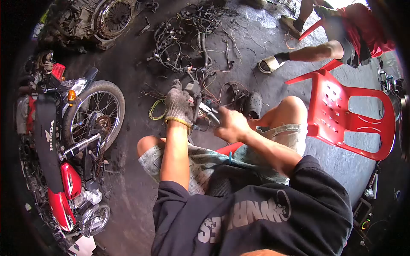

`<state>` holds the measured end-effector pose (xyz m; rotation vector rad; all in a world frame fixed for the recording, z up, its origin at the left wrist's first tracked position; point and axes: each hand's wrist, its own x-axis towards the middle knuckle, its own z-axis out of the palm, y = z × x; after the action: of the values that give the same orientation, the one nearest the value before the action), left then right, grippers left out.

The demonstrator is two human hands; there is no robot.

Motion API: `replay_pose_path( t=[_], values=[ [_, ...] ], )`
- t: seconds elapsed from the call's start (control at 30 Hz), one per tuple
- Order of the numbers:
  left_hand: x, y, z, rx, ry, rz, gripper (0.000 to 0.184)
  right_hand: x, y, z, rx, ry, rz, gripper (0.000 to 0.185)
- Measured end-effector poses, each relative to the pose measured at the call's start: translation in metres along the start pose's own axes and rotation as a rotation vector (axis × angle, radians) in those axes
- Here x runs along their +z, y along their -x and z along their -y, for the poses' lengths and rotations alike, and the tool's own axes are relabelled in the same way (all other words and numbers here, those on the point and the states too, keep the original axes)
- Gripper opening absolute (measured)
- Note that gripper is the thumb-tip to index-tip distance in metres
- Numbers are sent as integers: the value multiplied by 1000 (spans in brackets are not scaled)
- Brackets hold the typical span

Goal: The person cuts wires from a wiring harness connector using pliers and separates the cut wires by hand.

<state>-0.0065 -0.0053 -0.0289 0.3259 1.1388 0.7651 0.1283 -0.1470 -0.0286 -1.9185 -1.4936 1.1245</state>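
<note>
My left hand (177, 102), in a grey knit work glove with a yellow cuff, is closed on a wiring harness (197, 102) in front of my knees. A dark box-shaped connector (192, 88) sits on the harness beside the gloved fingers. My bare right hand (232, 124) is closed just to the right, its fingers blurred. From it a silvery tool (209, 112), which looks like pliers, points at the harness; its jaws are unclear. Loops of yellow-green wire (157, 110) lie left of the glove. A larger tangle of wires (181, 42) spreads over the floor beyond.
A red and black motorcycle (51, 128) stands on the left, below a greasy engine part (113, 19). On the right is a red plastic chair (337, 106). Another person's leg (318, 52) and sandal (271, 64) are at upper right. A dark clog (254, 104) shows near my knee.
</note>
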Motion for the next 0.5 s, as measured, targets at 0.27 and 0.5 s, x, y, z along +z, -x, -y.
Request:
replay_pose_path(
  t=[0.27, 0.5],
  values=[
    [-39, -7, -86, 398, -71, -412, 52, -46, 47, -80, 277, -667, 31, 39],
    [-45, -14, -11, 576, -397, -168, 23, -64, 37, -45, 60, -470, 33, 47]
  ],
)
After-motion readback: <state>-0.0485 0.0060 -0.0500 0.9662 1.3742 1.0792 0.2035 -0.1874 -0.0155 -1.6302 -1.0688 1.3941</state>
